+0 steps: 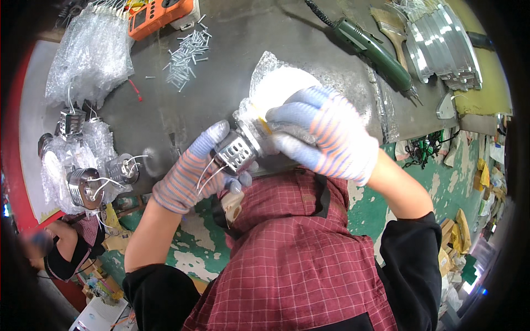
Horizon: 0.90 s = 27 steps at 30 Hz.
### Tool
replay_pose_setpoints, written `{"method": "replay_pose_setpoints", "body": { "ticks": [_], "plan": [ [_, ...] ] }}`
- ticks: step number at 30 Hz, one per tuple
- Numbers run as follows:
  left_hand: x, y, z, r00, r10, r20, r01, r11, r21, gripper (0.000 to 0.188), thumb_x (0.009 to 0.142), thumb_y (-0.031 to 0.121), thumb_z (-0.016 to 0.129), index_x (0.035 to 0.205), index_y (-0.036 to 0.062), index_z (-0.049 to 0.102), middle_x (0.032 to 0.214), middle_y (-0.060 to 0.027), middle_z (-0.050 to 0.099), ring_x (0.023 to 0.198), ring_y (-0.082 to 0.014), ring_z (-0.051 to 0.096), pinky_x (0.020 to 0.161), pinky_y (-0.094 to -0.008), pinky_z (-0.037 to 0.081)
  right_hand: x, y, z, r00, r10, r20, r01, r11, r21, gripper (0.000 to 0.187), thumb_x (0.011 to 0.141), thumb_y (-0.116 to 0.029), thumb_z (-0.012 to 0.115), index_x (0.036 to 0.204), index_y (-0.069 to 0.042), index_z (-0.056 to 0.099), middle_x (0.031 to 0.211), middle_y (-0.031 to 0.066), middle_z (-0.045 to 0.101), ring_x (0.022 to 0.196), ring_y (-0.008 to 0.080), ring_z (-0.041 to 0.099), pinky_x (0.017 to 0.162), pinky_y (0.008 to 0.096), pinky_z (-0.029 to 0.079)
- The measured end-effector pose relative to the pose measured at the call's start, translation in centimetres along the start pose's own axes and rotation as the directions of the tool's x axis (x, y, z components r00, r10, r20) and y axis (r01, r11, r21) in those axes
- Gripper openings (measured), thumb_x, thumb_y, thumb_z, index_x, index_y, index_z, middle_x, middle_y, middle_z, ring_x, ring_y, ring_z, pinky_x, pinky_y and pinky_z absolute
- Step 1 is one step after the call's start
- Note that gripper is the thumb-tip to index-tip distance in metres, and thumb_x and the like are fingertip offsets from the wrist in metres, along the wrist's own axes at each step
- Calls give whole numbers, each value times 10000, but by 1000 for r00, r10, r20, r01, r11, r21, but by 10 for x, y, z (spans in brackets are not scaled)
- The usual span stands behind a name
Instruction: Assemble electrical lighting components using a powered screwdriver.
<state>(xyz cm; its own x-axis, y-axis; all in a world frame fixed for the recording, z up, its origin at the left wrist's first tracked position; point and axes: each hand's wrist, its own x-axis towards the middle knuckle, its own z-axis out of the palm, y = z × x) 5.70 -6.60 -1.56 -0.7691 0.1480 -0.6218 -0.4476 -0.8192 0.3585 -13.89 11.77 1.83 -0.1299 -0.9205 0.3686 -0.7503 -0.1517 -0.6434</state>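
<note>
My gloved left hand (193, 168) is wrapped round a shiny slotted metal lamp housing (238, 153), from which two thin white wires hang. My gloved right hand (331, 129) closes on bubble wrap (264, 67) around the far end of the same lamp. A yellow strip (265, 124) shows beside its fingertips. Within the wrap lies a bright white round part (290, 83), its details washed out by glare. The lamp is tilted just above the table's near edge, in front of my body.
On the dark table (232, 33) lie a pile of screws (189, 55), an orange meter (157, 15), a green electric screwdriver (370, 49) and a brush (391, 30). Wrapped lamps (85, 185) crowd the left; stacked metal strips (444, 47) stand right. Another person (69, 243) is at lower left.
</note>
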Motion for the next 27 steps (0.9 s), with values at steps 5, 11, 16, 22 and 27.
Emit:
{"method": "replay_pose_setpoints", "body": {
  "ticks": [5,11,16,22,27],
  "plan": [
    [-49,15,19,728,680,-91,63,65,996,333,972,202,665,1220,-8,596,966,-85,684,805,-133,645,747,-281,541,-5,-4,36,978,208,25,-195,948,-252,335,840,-375,668,1003,-82,675,974,160,623,929,361,592,801,486,459],
    [-18,-18,40,427,821,379,-111,-368,923,377,804,158,764,1139,47,634,1122,-132,650,1046,-357,614,996,-474,457,-4,3,43,980,188,66,-165,953,-252,291,833,-332,705,960,-73,668,903,135,620,856,353,602,781,466,453],
    [17,-46,35,453,821,347,47,-410,911,579,784,297,822,1263,74,588,1225,-192,559,1131,-377,543,972,-466,456,-8,18,42,976,212,-58,-219,908,-358,228,812,-272,681,912,-71,644,898,158,619,807,365,621,736,463,505],
    [9,-38,44,525,749,404,193,-567,801,571,759,384,793,1230,97,645,1221,-141,569,1140,-349,535,1050,-588,376,-15,22,16,938,342,-58,-346,910,-230,210,794,-206,707,908,-47,631,860,162,607,804,371,624,725,464,504],
    [28,-57,64,636,663,395,397,-720,569,545,783,384,713,1191,28,657,1142,-166,616,1176,-360,550,1097,-781,206,36,23,11,971,238,-11,-238,968,-77,204,859,-223,671,976,-57,651,902,166,625,881,384,623,800,459,498]
  ]
}}
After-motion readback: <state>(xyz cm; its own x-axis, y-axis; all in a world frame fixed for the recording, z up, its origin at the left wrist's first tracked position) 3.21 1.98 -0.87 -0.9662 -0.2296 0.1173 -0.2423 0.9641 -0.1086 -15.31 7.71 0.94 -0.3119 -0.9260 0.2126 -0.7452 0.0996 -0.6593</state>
